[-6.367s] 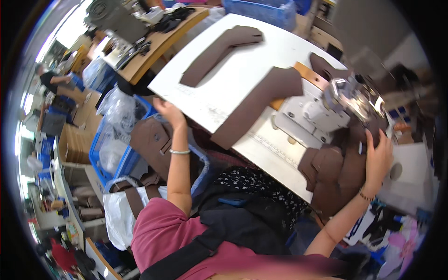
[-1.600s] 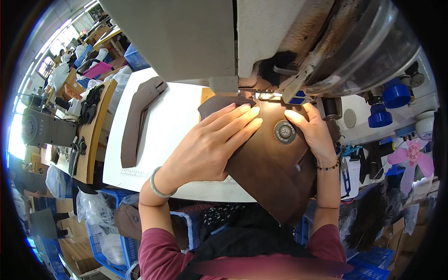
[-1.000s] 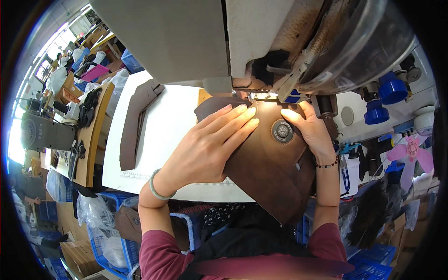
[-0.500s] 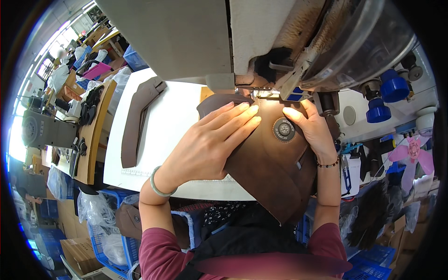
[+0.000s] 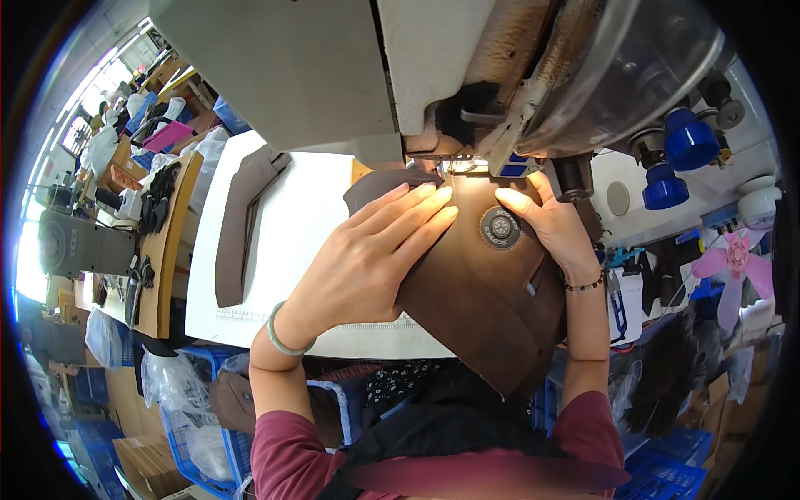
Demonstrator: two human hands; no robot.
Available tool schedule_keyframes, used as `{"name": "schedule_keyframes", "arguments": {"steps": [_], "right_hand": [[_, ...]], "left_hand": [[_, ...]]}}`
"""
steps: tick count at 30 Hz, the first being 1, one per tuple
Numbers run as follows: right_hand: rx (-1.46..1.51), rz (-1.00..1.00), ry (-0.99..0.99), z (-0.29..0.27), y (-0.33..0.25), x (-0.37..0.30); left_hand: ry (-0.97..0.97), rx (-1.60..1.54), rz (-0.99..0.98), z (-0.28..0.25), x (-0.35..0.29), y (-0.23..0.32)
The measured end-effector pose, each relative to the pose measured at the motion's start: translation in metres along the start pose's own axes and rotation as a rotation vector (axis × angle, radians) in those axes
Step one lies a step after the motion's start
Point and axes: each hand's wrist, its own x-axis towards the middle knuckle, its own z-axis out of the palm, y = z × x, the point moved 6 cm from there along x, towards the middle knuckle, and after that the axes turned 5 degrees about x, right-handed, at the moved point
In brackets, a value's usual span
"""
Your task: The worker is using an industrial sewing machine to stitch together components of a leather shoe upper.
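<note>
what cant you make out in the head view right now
In the head view:
Sewing machine: top cut off by the upper edge.
Brown piece: partly covered by the left hand.
Right hand: some fingers hidden behind the hand itself.
Brown item at lower left: partly behind the left forearm.

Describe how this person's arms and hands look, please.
The left hand is ungloved, with a smooth, pale-green bangle at its wrist. The right hand, also ungloved, has a mostly dark beaded bracelet. The sleeves are short and maroon.
</note>
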Motion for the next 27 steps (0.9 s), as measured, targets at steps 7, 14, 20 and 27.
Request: {"name": "schedule_keyframes", "arguments": {"steps": [7, 14, 20, 27], "right_hand": [[-0.015, 0.042, 0.014, -0.0001, -0.0001, -0.0014], [-0.168, 0.009, 0.074, -0.0015, -0.0046, -0.0023], [-0.077, 0.018, 0.016, -0.0015, -0.0007, -0.001], [-0.125, -0.033, 0.074, -0.0035, -0.0005, 0.0045]], "left_hand": [[0.001, 0.009, 0.01, 0.0007, -0.0006, -0.0008], [0.025, 0.021, 0.016, 0.0009, 0.001, -0.0005], [0.034, 0.003, 0.007, 0.0017, 0.0013, -0.0006], [0.001, -0.023, -0.023, 0.0041, 0.0018, -0.007]]}}
